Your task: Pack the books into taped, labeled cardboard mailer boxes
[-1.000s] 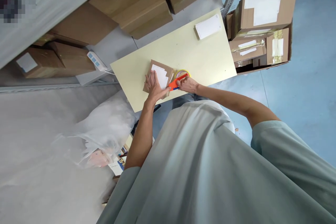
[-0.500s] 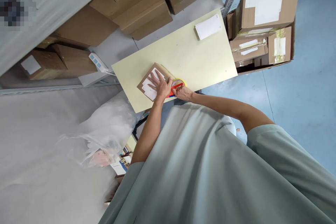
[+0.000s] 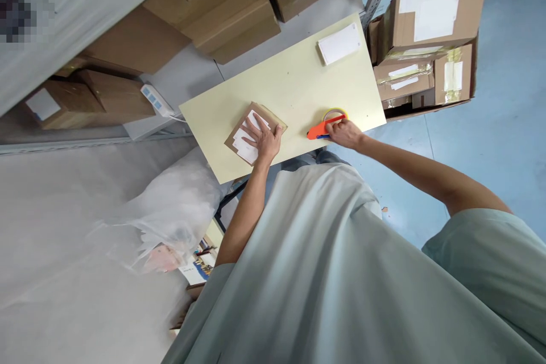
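A small brown cardboard parcel (image 3: 239,132) with white labels lies flat on the pale yellow table (image 3: 294,79). My left hand (image 3: 265,137) rests on top of it with the fingers spread flat. Off to the right, near the table's near edge, my right hand (image 3: 345,133) grips an orange tape dispenser (image 3: 322,128) that carries a yellow-rimmed roll of tape (image 3: 334,113). The dispenser sits on the table, well apart from the parcel.
A stack of white labels (image 3: 339,43) lies at the table's far corner. Taped cardboard boxes (image 3: 426,45) are piled on the blue floor to the right. More boxes (image 3: 222,5) fill a shelf behind the table. A plastic bag (image 3: 170,210) sits at lower left.
My right hand has carried the tape dispenser away from the parcel to the right. The parcel, turned flatter half a second ago, stays under my left hand.
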Demonstrator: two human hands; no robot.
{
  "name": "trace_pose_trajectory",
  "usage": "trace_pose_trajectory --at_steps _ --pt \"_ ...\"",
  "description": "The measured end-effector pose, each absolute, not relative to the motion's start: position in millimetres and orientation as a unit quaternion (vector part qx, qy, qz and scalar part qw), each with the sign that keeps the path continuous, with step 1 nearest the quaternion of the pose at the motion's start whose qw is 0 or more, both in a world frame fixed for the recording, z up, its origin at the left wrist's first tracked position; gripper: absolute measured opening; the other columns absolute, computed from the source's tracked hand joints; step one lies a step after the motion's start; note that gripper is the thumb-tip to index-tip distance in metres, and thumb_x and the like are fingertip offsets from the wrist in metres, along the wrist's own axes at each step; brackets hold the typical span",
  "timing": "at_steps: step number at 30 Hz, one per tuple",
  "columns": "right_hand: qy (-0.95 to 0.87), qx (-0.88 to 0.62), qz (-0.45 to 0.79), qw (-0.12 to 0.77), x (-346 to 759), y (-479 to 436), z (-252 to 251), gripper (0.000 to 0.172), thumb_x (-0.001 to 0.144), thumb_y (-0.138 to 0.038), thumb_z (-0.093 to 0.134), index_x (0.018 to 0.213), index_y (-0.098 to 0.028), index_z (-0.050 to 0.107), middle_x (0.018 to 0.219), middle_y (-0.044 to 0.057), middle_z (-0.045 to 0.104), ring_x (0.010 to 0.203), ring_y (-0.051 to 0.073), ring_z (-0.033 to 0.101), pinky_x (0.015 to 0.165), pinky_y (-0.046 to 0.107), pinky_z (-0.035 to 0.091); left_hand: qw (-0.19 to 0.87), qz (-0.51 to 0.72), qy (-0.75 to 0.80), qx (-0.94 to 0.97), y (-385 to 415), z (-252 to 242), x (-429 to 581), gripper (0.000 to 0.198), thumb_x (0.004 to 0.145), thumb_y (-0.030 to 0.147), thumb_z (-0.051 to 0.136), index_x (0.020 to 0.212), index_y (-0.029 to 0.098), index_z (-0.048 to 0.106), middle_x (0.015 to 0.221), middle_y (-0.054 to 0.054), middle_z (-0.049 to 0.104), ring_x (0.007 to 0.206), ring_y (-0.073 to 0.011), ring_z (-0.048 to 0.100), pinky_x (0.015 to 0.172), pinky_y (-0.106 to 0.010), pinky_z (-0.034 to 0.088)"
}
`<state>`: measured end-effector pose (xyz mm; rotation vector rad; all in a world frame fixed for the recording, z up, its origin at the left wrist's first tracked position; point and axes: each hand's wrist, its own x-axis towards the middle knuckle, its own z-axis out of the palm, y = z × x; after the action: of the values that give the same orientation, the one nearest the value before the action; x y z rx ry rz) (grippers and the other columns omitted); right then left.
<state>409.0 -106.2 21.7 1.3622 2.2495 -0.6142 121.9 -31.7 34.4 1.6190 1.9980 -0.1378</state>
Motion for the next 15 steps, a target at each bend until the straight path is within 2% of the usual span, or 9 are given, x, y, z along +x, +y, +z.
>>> trace_pose_trajectory --at_steps 4,7,11,15 --pt "0.798 0.529 -0.215 0.196 423 -81 23 0.058 0.119 -0.036 0.029 0.151 0.007 0.052 0.115 0.033 0.08 0.11 0.042 0.077 0.097 0.047 0.045 0.29 -0.034 0.739 0.607 -32 35 120 0.106 0.109 0.055 0.063 0.186 0.012 0.004 0.193 -0.024 -0.009 0.176 -0.0449 -0.023 0.138 -0.074 -0.008" --pt "0.792 0.548 -0.213 0.166 399 -51 24 0.06 0.118 -0.035 0.03 0.153 0.009 0.05 0.114 0.033 0.08 0.11 0.042 0.076 0.099 0.049 0.046 0.3 -0.034 0.711 0.635 -33 38 116 0.107 0.107 0.051 0.066 0.185 0.011 0.006 0.192 -0.025 -0.01 0.176 -0.0454 -0.023 0.137 -0.075 -0.01" --pt "0.81 0.519 -0.214 0.168 356 -20 30 0.054 0.115 -0.02 0.029 0.152 0.012 0.052 0.123 0.033 0.078 0.115 0.04 0.075 0.102 0.05 0.048 0.295 -0.059 0.671 0.678 -34 41 104 0.107 0.104 0.051 0.068 0.186 0.016 0.01 0.193 -0.023 -0.005 0.177 -0.045 -0.021 0.137 -0.077 -0.008" --pt "0.833 0.475 -0.222 0.177 324 -15 39 0.054 0.11 -0.006 0.028 0.155 0.009 0.054 0.126 0.03 0.078 0.118 0.039 0.076 0.1 0.05 0.053 0.295 -0.075 0.619 0.724 -32 46 84 0.111 0.096 0.041 0.07 0.185 0.011 0.01 0.192 -0.026 0.002 0.178 -0.0462 -0.015 0.139 -0.075 -0.003"
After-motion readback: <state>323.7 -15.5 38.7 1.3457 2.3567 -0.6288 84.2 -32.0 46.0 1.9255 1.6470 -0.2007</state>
